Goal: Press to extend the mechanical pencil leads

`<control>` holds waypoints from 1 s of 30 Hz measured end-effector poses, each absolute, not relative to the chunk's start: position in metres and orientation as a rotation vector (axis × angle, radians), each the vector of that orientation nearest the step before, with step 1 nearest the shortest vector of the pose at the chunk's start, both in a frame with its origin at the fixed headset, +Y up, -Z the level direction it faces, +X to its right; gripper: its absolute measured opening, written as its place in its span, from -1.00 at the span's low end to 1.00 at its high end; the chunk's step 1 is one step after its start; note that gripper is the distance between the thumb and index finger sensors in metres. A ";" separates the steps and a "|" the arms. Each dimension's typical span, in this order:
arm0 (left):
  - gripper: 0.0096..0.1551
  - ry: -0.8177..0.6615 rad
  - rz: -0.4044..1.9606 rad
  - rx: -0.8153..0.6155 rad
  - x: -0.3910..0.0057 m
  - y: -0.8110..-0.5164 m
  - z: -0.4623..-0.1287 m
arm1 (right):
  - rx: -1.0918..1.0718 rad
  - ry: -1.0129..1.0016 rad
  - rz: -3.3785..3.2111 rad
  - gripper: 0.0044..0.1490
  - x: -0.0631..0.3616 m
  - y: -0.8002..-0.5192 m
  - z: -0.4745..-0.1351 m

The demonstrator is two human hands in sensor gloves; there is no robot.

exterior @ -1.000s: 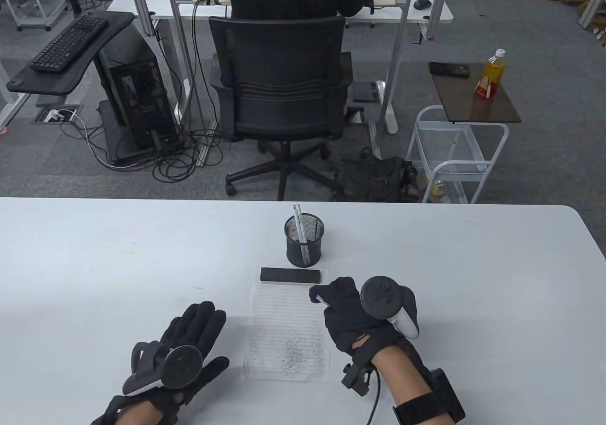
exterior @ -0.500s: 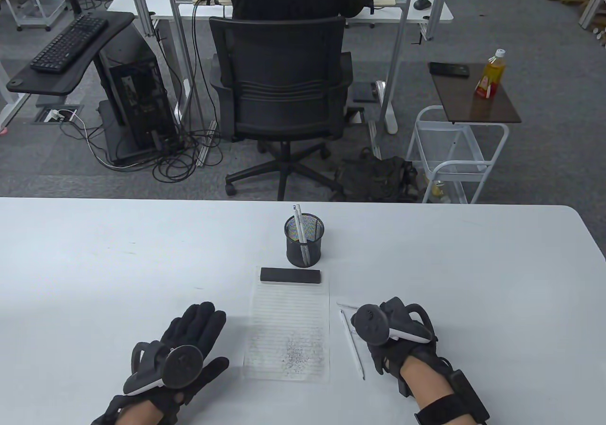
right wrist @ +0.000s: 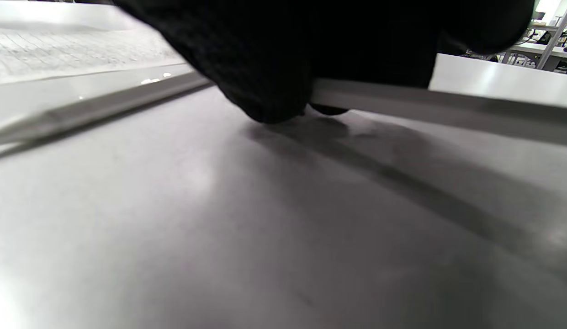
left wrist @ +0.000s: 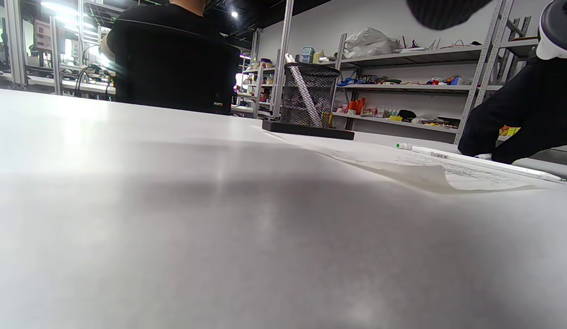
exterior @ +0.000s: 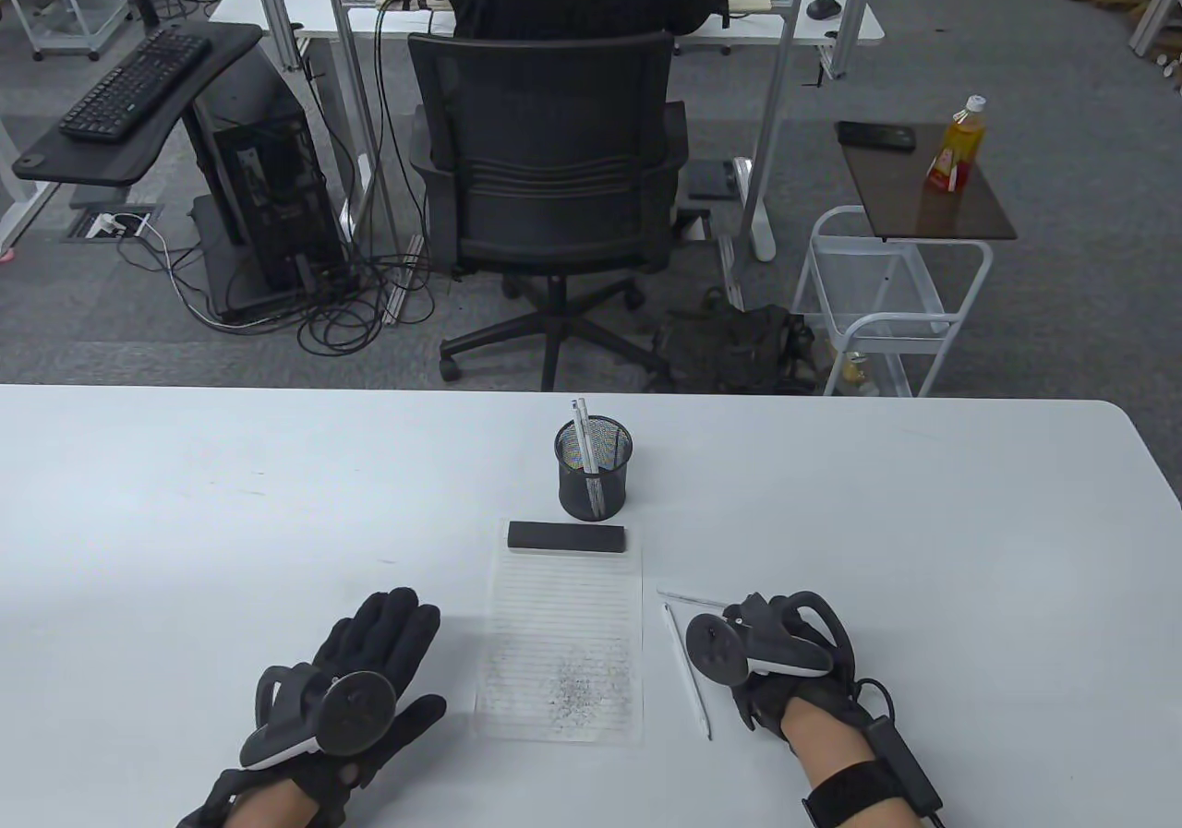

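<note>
Two white mechanical pencils lie on the table right of the lined paper point(exterior: 563, 625). A long one point(exterior: 688, 671) lies lengthwise, also seen in the left wrist view point(left wrist: 484, 162). A second one point(exterior: 688, 598) lies crosswise with its end under my right hand point(exterior: 753, 616). In the right wrist view my gloved fingertips point(right wrist: 269, 91) pinch this pencil point(right wrist: 402, 98) low at the table surface, with the long pencil point(right wrist: 96, 109) beside it. My left hand point(exterior: 397, 630) rests flat and open on the table, holding nothing.
A black mesh pen holder point(exterior: 594, 468) with more white pencils point(exterior: 582, 431) stands behind the paper. A black bar point(exterior: 566, 537) lies on the paper's top edge. The paper bears grey scribbles point(exterior: 577, 685). An office chair and desks stand beyond the table.
One second ago my right hand held a pencil above the paper's right edge. It came down to the right of the paper, a pencil now lies there, and the hand has settled lower. The left hand stayed still.
</note>
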State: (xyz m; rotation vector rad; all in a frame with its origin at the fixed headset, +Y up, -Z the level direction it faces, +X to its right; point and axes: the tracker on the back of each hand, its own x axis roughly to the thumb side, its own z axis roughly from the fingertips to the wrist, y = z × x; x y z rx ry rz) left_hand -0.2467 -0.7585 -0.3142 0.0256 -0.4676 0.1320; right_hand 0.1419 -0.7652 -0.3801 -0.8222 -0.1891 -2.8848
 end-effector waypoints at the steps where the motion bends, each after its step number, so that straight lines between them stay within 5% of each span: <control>1: 0.08 -0.467 0.132 0.027 -0.247 -0.758 -0.314 | -0.833 -0.162 -2.872 -0.47 0.142 -0.766 -0.380; 18: 0.08 -0.466 0.130 0.024 -0.247 -0.759 -0.314 | -0.798 -0.091 -2.871 -0.51 0.141 -0.760 -0.377; 23: 0.08 -0.467 0.130 0.022 -0.246 -0.759 -0.315 | -0.733 0.261 -2.998 -0.38 0.131 -0.707 -0.383; 30: 0.07 -0.453 0.135 0.030 -0.250 -0.758 -0.315 | -0.611 0.361 -3.425 -0.22 0.084 -0.635 -0.440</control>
